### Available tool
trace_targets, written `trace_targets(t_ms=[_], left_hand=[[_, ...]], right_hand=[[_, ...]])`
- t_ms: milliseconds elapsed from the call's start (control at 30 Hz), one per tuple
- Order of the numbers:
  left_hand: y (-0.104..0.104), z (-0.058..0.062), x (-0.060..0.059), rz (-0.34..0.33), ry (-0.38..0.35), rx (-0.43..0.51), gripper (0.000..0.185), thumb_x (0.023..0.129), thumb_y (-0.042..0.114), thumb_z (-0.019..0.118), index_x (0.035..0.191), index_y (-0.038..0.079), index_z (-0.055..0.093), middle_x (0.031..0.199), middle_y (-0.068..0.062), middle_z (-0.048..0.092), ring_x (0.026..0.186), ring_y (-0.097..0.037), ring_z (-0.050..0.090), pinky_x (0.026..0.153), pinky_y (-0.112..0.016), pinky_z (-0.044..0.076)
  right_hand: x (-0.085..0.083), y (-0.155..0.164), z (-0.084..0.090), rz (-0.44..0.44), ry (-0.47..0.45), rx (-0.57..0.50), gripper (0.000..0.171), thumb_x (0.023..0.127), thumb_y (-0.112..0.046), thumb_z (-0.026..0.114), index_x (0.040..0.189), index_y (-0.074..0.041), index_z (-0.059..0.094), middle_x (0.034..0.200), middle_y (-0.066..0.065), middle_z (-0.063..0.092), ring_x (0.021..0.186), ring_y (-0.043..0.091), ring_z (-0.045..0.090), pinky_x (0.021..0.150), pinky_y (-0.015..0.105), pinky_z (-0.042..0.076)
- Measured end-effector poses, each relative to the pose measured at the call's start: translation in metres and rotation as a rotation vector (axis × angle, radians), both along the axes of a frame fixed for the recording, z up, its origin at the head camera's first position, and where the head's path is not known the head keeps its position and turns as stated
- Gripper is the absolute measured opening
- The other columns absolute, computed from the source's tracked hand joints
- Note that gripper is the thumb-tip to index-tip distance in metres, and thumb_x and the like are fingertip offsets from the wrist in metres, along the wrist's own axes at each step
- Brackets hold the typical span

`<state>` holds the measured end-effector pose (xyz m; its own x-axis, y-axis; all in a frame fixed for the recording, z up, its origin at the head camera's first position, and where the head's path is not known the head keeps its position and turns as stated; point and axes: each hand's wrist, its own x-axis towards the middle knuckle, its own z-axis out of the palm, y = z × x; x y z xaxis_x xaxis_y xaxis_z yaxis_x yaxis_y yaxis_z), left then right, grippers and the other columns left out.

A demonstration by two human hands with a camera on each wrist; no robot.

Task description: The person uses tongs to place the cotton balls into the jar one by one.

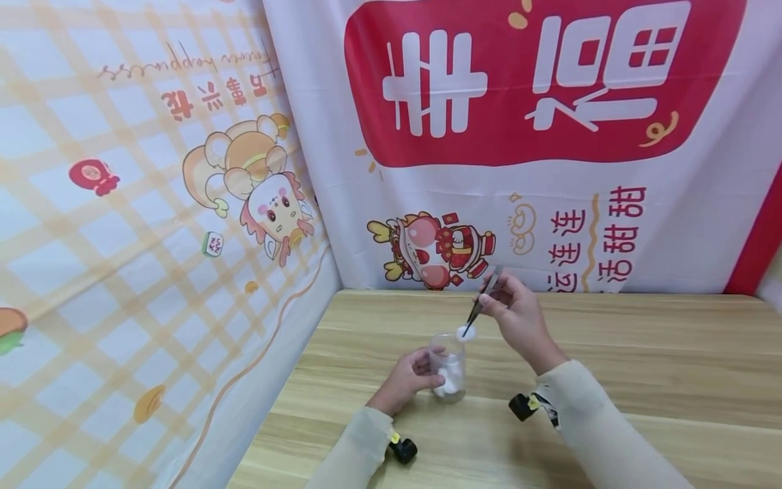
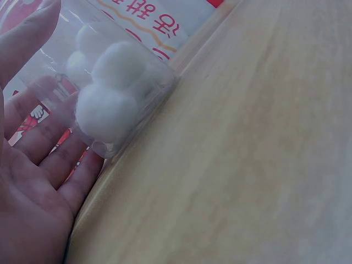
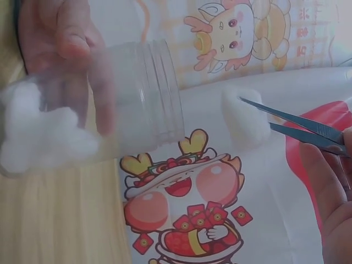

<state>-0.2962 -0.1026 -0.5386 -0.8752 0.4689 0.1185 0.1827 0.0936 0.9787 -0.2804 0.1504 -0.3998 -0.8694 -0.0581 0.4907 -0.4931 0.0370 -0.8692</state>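
A clear plastic jar (image 1: 448, 367) stands on the table with several white cotton balls (image 2: 113, 82) at its bottom. My left hand (image 1: 406, 380) holds it from the side, thumb (image 2: 30, 36) on one face and fingers round the other. Above the jar's open mouth, toward its right, my right hand (image 1: 519, 319) pinches dark metal tweezers (image 3: 302, 124). The tweezer tips grip one white cotton ball (image 3: 245, 118), which is just outside the rim in the right wrist view. Part of the right hand lies outside that view.
The wood-grain table (image 1: 641, 380) runs back to a printed cloth (image 1: 318, 136) with red and white figures. A second patterned cloth (image 1: 153, 272) hangs along the left side. A small black camera (image 1: 403, 449) sits at each wrist.
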Motion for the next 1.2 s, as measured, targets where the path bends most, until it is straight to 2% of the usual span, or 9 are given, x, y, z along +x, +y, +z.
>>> trace_targets(t_ms=[267, 600, 767, 1033, 1200], left_hand=[[0.001, 0.001, -0.001, 0.010, -0.003, -0.010, 0.057, 0.085, 0.021, 0.077, 0.138, 0.021, 0.054, 0.134, 0.000, 0.057, 0.120, -0.019, 0.055, 0.101, -0.035, 0.045], [0.000, -0.002, -0.001, -0.005, 0.004, 0.003, 0.059, 0.084, 0.021, 0.078, 0.137, 0.019, 0.054, 0.133, -0.001, 0.058, 0.118, -0.020, 0.057, 0.100, -0.035, 0.046], [0.000, -0.002, -0.002, -0.006, 0.013, 0.014, 0.058, 0.084, 0.021, 0.079, 0.136, 0.020, 0.055, 0.132, -0.001, 0.059, 0.117, -0.021, 0.057, 0.099, -0.036, 0.046], [0.001, -0.002, -0.001, -0.007, 0.012, 0.020, 0.056, 0.084, 0.020, 0.078, 0.136, 0.021, 0.056, 0.131, -0.002, 0.059, 0.117, -0.021, 0.058, 0.098, -0.035, 0.047], [0.000, -0.001, 0.000, 0.002, 0.011, 0.008, 0.056, 0.084, 0.020, 0.078, 0.136, 0.021, 0.055, 0.131, -0.002, 0.059, 0.117, -0.021, 0.058, 0.098, -0.035, 0.047]], right_hand=[[0.001, -0.007, -0.001, 0.013, -0.012, -0.028, 0.020, 0.094, 0.002, 0.061, 0.112, -0.001, 0.054, 0.110, 0.016, 0.058, 0.095, 0.028, 0.065, 0.077, 0.033, 0.058], [0.001, -0.012, -0.008, 0.037, -0.033, -0.069, 0.022, 0.094, 0.004, 0.059, 0.114, 0.004, 0.051, 0.109, 0.019, 0.058, 0.094, 0.026, 0.065, 0.078, 0.034, 0.058], [0.001, -0.015, -0.012, 0.033, -0.063, -0.081, 0.022, 0.094, 0.003, 0.060, 0.115, 0.001, 0.052, 0.110, 0.018, 0.058, 0.094, 0.026, 0.065, 0.079, 0.034, 0.057], [0.002, -0.020, -0.016, 0.050, -0.071, -0.107, 0.023, 0.094, 0.003, 0.059, 0.116, 0.001, 0.052, 0.113, 0.018, 0.057, 0.101, 0.038, 0.063, 0.080, 0.034, 0.057], [0.002, -0.020, -0.019, 0.040, -0.086, -0.091, 0.022, 0.096, -0.002, 0.059, 0.116, 0.000, 0.051, 0.115, 0.016, 0.056, 0.104, 0.034, 0.063, 0.081, 0.032, 0.056]])
